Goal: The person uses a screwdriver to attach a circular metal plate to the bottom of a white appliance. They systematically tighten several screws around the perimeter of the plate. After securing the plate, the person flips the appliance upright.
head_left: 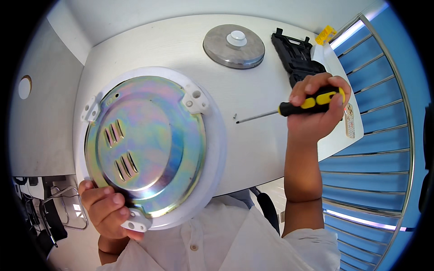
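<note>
My left hand [106, 210] grips the lower left edge of a round white appliance body [214, 149], tilted up in front of me. Its underside carries a shiny, rainbow-tinted metal base plate [149, 140] with slots and a raised ring. White plastic feet [196, 100] sit around the plate's edge. In my right hand [318, 108] is a screwdriver [312, 102] with a black and yellow handle, fingers wrapped round it. The shaft points left, its tip near a small screw [234, 116] on the table. The tip is apart from the appliance.
A round metal lid [221, 49] with a white knob lies at the back of the white table [149, 45]. Behind my right hand is an open black tool case [296, 54], beside a yellow box [325, 35]. A metal railing [382, 124] runs along the right.
</note>
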`<state>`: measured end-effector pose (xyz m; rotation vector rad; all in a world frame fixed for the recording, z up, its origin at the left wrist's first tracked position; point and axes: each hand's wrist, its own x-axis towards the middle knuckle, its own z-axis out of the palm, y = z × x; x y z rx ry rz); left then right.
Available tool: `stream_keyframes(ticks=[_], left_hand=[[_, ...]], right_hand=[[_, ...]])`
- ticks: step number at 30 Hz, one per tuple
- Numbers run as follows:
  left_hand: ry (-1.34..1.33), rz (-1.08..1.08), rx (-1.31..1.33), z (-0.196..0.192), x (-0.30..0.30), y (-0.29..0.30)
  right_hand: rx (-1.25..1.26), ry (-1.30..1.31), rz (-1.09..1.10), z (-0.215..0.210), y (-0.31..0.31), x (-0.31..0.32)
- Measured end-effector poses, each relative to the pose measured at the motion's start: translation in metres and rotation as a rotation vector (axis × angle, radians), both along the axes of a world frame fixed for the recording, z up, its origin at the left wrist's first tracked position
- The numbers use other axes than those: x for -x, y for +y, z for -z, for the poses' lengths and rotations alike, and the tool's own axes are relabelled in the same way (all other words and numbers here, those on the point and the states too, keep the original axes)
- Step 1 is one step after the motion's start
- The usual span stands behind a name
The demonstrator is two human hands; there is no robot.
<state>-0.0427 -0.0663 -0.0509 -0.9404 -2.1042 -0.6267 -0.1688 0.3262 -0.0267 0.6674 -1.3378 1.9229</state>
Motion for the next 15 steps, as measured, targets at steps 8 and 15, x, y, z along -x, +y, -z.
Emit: stream_keyframes(ticks=[8,15], left_hand=[[0.064,-0.086,-0.092,0.004,0.006,0.013],[0.098,-0.073,-0.098,0.005,0.009,0.011]], right_hand=[[-0.156,0.126,-0.018,-0.012,-0.024,-0.001],[-0.104,0.052,0.019,-0.007,-0.028,-0.003]])
